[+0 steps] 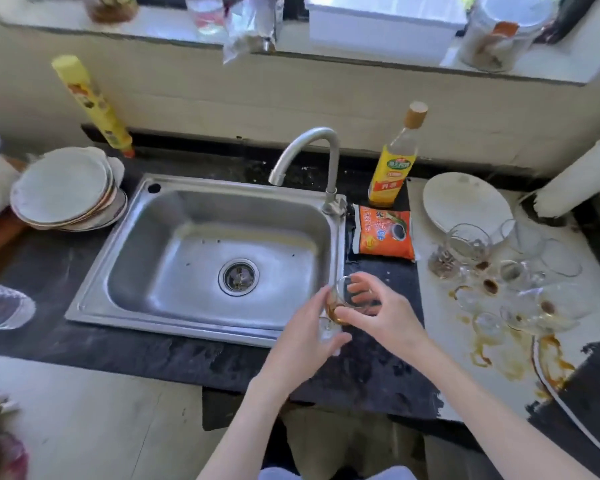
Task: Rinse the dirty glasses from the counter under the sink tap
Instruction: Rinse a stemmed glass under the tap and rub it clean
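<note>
A stemmed glass [340, 299] with brown dregs is tilted above the sink's front right corner. My left hand [305, 337] grips its stem and foot from below. My right hand [378, 313] holds the bowl, its fingers curled round the rim. The steel sink [125, 244] lies left of the hands, and its basin looks dry. The curved tap [312, 147] stands at the back right of the sink with no water running. Several dirty glasses [499, 271] stand and lie on the stained white counter at the right.
A stack of plates [63, 188] sits left of the sink. A yellow bottle [394, 168] and an orange packet [385, 233] are beside the tap. A white plate [465, 199] lies behind the glasses. Brown spills mark the right counter [513, 358]. A plastic bottle [0, 306] lies at far left.
</note>
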The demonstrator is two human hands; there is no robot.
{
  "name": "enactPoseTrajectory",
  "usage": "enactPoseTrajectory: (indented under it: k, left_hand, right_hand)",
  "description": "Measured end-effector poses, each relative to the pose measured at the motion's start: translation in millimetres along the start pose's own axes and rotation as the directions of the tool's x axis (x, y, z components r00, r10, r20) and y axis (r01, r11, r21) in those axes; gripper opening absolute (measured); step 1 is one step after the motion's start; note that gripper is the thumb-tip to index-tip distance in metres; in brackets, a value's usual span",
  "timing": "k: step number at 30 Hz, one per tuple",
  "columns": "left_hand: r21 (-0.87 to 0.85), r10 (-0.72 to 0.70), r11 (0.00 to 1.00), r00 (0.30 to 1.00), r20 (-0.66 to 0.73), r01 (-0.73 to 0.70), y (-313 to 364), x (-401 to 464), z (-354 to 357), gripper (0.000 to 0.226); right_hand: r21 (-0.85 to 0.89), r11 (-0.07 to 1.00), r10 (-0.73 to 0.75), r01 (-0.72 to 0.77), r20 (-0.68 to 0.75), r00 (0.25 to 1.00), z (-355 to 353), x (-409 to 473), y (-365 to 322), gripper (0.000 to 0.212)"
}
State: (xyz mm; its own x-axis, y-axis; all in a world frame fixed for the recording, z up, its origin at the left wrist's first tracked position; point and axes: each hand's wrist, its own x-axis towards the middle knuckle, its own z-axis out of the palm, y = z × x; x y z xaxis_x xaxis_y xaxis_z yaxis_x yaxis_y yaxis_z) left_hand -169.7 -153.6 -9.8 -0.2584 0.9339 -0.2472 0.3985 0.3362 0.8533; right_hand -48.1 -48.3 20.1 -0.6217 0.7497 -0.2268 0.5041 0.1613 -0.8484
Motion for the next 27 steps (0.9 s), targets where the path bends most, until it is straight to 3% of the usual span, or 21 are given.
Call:
enactPoseTrajectory:
  k: [4, 7, 11, 14, 16, 21, 27]
  left_hand:
    - [-0.117, -0.067, 0.991, 0.998, -0.017, 0.065, -33.0, 25.5, -55.9, 0.076]
    - [-0.186, -0.074, 0.98, 0.997, -0.03, 0.067, -48.5, 42.2, -86.9, 0.063]
    - [-0.314, -0.112, 0.943, 0.994, 0.019, 0.112, -58.7, 62.1, -111.8, 0.059]
    - [-0.349, -0.157, 0.924, 0.987, 0.027, 0.157, -68.4, 75.2, -115.3, 0.061]
    - [-0.32, -0.184, 0.93, 0.983, 0.02, 0.18, -70.9, 83.0, -115.3, 0.06]
    - [-0.259, -0.224, 0.942, 0.974, -0.016, 0.212, -71.3, 103.5, -120.1, 0.058]
    - [-0.24, -0.253, 0.941, 0.967, -0.032, 0.238, -69.1, 120.4, -124.7, 0.057]
  right_hand:
    - [0.048, 0.998, 0.035, -0.036, 0.019, 0.999, 48.4, 46.5, -29.6, 0.047]
    - [0.029, 0.998, 0.05, -0.051, 0.046, 0.998, 73.6, 72.5, -46.6, 0.05]
    - [0.008, 0.995, 0.098, -0.099, 0.097, 0.99, 83.8, 99.5, -54.8, 0.056]
    - [0.056, 0.981, 0.176, -0.187, 0.161, 0.971, 79.7, 116.3, -50.3, 0.047]
    - [0.017, 0.973, 0.227, -0.231, 0.126, 0.966, 72.6, 128.2, -41.3, 0.047]
    - [-0.261, 0.927, 0.234, -0.27, -0.164, 0.958, 43.1, 160.1, -11.5, 0.051]
    - [-0.344, 0.892, 0.257, -0.293, -0.146, 0.955, 19.3, 209.6, -2.3, 0.054]
